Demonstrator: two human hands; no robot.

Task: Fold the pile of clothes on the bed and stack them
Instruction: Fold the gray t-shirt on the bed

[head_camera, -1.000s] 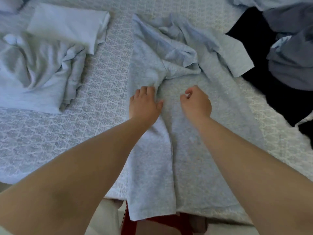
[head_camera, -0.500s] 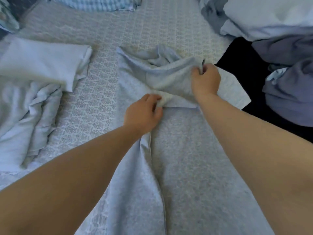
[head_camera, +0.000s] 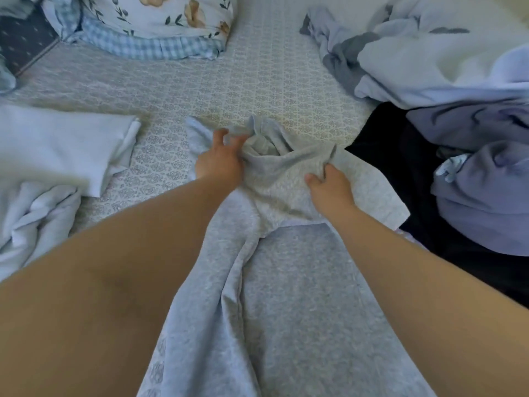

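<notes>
A bed covered by a pale patterned sheet (head_camera: pixel 257 81) fills the view, seen from above by the person standing at its near edge. A light grey garment (head_camera: pixel 300 282) lies spread down the middle, running from the near edge toward the centre. Compared with half a second ago, the view has tilted farther up the bed, bringing in a floral pillow with a checked border (head_camera: pixel 160 27) at the far left, and both hands have shifted: the left hand has moved farther from the person, up to the garment's bunched far end, while the right hand has come nearer and lower. Both bare forearms reach forward over the fabric. The left hand (head_camera: pixel 219 161) has its fingers curled, gripping the crumpled far edge of the garment. The right hand (head_camera: pixel 329 187) pinches a raised fold of the same garment between thumb and curled fingers. A folded pale cloth (head_camera: pixel 63 144) sits at the left, with a crumpled pale garment (head_camera: pixel 34 222) just near of it. A heap of unfolded clothes (head_camera: pixel 458 110), white, lavender and black, lies at the right.
</notes>
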